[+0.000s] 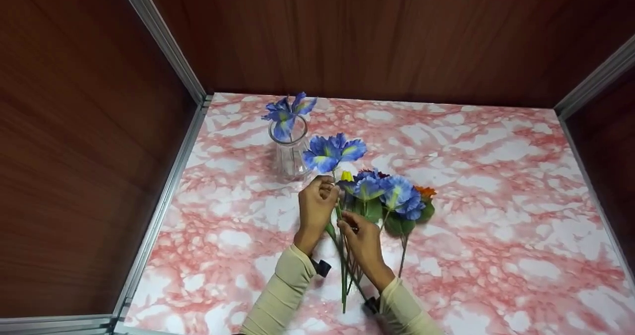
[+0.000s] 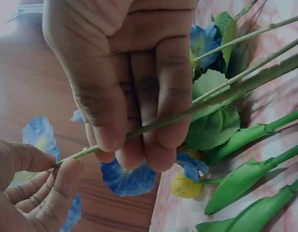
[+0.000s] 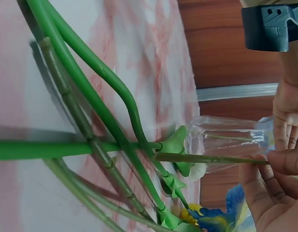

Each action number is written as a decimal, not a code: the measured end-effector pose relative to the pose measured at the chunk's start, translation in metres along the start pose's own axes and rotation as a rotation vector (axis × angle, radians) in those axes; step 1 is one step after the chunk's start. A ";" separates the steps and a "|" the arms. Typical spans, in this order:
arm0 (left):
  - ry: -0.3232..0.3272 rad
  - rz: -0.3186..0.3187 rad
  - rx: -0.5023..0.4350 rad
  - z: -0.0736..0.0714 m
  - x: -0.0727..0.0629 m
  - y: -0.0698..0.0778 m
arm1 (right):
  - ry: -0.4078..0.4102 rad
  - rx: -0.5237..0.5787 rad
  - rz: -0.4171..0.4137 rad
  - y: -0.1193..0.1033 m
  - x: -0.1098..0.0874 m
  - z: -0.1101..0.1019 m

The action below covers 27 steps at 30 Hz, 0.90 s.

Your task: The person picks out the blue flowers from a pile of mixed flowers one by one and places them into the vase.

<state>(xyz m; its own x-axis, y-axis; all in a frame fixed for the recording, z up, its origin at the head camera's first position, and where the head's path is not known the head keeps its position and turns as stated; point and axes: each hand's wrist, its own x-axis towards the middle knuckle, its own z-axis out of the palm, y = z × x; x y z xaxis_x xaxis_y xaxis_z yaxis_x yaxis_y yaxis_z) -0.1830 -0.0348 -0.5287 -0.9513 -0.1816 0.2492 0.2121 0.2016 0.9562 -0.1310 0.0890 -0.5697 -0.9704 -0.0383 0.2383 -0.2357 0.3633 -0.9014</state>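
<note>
A blue iris [image 1: 325, 152], streaked with yellow, is pinched by its green stem [image 3: 202, 159] in the left hand [image 1: 316, 203] and right hand [image 1: 364, 240], bloom beyond the left fingers, stem end below the right.

- Tabletop [image 1: 496, 216]: marbled in rose-red and white blotches; its far edge runs across twelve o'clock, and the pattern widens toward six;
- Clear vase [image 1: 290, 164]: stands upright on the surface, between ten and eleven o'clock from the middle;
- Heap of flowers [image 1: 368, 188]: lies near the middle, heads toward twelve; the green stems [image 1: 403, 255] reach toward six, overlapping;
- Blue blooms [image 1: 397, 191]: fill the heap's centre; dark-red petals [image 1: 382, 174] peep out behind them at twelve;
- Yellow bud [image 1: 347, 176]: at the heap's ten o'clock; an orange bloom [image 1: 425, 191] sits at three; green leaves [image 1: 398, 225] spread toward five.
</note>
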 end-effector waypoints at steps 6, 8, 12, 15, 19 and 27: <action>0.084 0.048 0.107 -0.006 0.001 0.007 | -0.010 -0.015 -0.058 -0.001 0.008 0.003; 0.105 0.052 0.129 -0.007 0.002 0.010 | -0.011 -0.014 -0.072 -0.001 0.012 0.004; 0.127 0.070 0.162 -0.010 0.004 0.015 | 0.000 -0.023 -0.093 -0.003 0.019 0.007; 0.140 0.087 0.168 -0.011 0.005 0.017 | 0.003 -0.023 -0.096 -0.004 0.023 0.008; 0.150 0.113 0.141 -0.014 0.005 0.019 | -0.001 -0.013 -0.094 -0.005 0.027 0.009; 0.156 0.114 0.092 -0.018 0.005 0.021 | 0.000 -0.014 -0.134 -0.008 0.032 0.011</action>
<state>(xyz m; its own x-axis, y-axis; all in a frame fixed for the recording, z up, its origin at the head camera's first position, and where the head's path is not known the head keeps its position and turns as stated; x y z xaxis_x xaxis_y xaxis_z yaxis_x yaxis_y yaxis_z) -0.1797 -0.0486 -0.5044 -0.8746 -0.2982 0.3823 0.2878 0.3152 0.9043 -0.1605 0.0750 -0.5588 -0.9301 -0.0872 0.3567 -0.3629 0.3674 -0.8563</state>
